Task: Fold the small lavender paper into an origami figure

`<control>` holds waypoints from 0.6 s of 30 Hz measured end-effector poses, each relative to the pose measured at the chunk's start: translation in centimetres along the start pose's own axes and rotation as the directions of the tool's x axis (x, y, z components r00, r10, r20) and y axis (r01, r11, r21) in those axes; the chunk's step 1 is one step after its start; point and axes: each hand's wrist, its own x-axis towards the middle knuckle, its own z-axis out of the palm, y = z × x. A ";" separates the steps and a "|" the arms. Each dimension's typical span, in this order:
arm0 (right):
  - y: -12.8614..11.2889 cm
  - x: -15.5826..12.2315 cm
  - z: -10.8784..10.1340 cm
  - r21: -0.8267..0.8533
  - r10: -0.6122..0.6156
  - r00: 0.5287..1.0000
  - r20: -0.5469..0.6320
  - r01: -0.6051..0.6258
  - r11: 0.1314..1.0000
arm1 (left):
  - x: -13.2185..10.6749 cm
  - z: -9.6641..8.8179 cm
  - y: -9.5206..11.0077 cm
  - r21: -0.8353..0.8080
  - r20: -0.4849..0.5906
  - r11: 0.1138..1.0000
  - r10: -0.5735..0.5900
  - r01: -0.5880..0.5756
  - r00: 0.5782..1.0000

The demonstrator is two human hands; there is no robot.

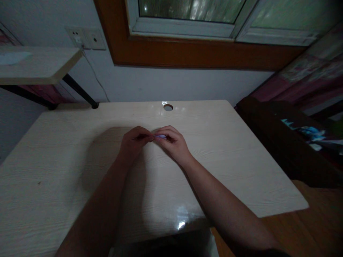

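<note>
My left hand (134,140) and my right hand (173,142) meet over the middle of a pale wood-grain desk (66,150). Between their fingertips they pinch a small, thin, pale purple object (160,136), most of it hidden by the fingers. What it is cannot be made out in the dim light. Both forearms reach in from the near edge of the desk.
A round cable hole (168,107) sits near the desk's far edge. A raised shelf (37,64) on black legs stands at the back left, below a wall socket (85,38) with a cord. A window is above; dark wooden furniture (284,142) is at the right.
</note>
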 end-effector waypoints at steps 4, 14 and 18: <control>-0.2 -0.1 -0.1 -0.078 -0.055 0.998 -0.038 0.052 0.996 | -0.2 0.1 0.0 -0.023 -0.003 0.999 -0.023 0.023 1.000; 0.1 -0.3 0.0 -0.127 -0.101 0.994 -0.033 0.097 0.987 | 0.1 0.0 0.3 0.074 0.020 0.996 0.044 -0.045 0.999; -0.1 -0.3 0.0 -0.136 -0.047 0.998 -0.042 0.041 0.990 | 0.1 0.0 0.3 -0.004 0.023 1.000 0.025 -0.025 0.999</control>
